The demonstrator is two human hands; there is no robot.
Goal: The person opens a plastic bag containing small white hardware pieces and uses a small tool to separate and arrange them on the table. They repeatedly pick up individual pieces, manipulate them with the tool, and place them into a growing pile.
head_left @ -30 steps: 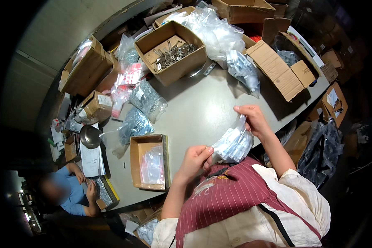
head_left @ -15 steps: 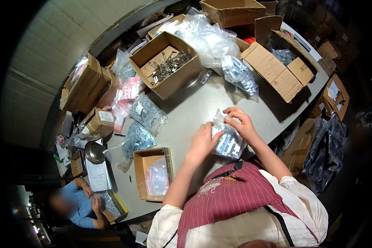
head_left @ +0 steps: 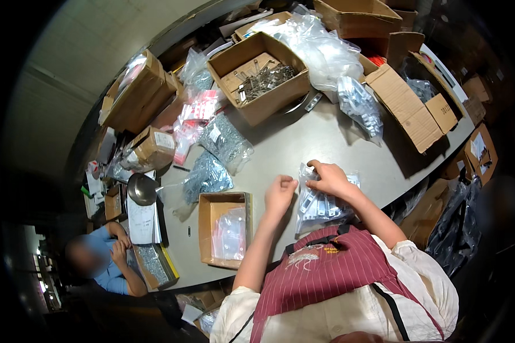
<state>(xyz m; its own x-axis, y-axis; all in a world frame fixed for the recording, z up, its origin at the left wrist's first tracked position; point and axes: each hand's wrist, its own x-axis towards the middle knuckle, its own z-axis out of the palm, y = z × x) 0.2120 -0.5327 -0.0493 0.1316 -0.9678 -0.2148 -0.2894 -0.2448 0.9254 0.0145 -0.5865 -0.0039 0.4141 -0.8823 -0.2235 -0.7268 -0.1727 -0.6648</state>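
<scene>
The right hand (head_left: 329, 178) lies over the upper part of a clear bag of metal pieces (head_left: 323, 207), its thumb and forefinger spread wide on the plastic rather than closed together. The bag rests directly beneath that palm and spreads out from it toward the apron (head_left: 320, 268); its longer axis seems to run that way, though the hand covers too much to be sure. The left hand (head_left: 280, 194) is just beside the bag's left edge, fingers curled and thumb close to the forefinger; whether it pinches anything thin I cannot tell. Of the two, the right is nearer, being on the bag itself. The pieces inside overlap too much to count.

Left of the left hand and closer to the body is one shallow cardboard box (head_left: 249, 226) with flat clear bags (head_left: 230, 234), stacked beyond counting. Ahead of the right hand and slightly rightward lies one more bag of similar pieces (head_left: 357, 106). Ahead and left of the left hand are two bags of small hardware, one grey (head_left: 226, 143), one bluish (head_left: 209, 174), touching. Farther ahead stands one deep carton (head_left: 280, 102) of loose metal parts, uncountable. Farthest left are one metal bowl (head_left: 142, 190) and one co-worker's blue sleeve (head_left: 133, 280).
</scene>
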